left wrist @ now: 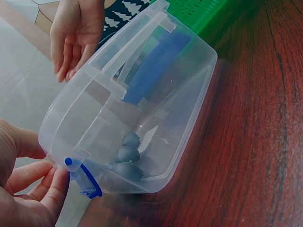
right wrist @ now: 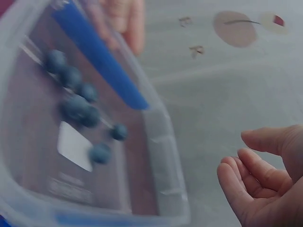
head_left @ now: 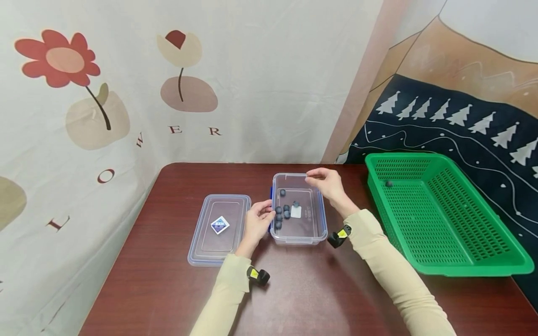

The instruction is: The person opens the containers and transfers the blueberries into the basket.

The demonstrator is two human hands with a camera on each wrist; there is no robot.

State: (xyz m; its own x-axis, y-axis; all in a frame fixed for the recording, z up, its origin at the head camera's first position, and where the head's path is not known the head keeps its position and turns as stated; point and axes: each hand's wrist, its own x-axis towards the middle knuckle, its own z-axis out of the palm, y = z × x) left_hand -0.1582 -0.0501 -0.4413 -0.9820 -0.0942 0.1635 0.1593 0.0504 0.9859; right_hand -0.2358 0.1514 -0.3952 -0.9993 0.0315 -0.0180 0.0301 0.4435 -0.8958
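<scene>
A clear plastic food container [head_left: 299, 241] stands uncovered on the table, with several blueberries [head_left: 286, 214] inside, mostly along its left side. My left hand [head_left: 257, 223] pinches the container's left rim; the left wrist view shows its fingertips beside a blue latch [left wrist: 91, 182]. Over the far right corner of the container is my right hand [head_left: 329, 185]. Its fingers are loosely bent with thumb and fingertips apart, and the right wrist view shows nothing between them. One small blueberry [right wrist: 100, 153] lies by the white label on the container's floor.
Left of the container lies its clear lid [head_left: 227, 249], bearing a blue and white sticker [head_left: 220, 225]. A large green basket [head_left: 420, 224] stands on the right, with a single blueberry [head_left: 389, 184] near its far left corner. Printed cloth hangs behind the table.
</scene>
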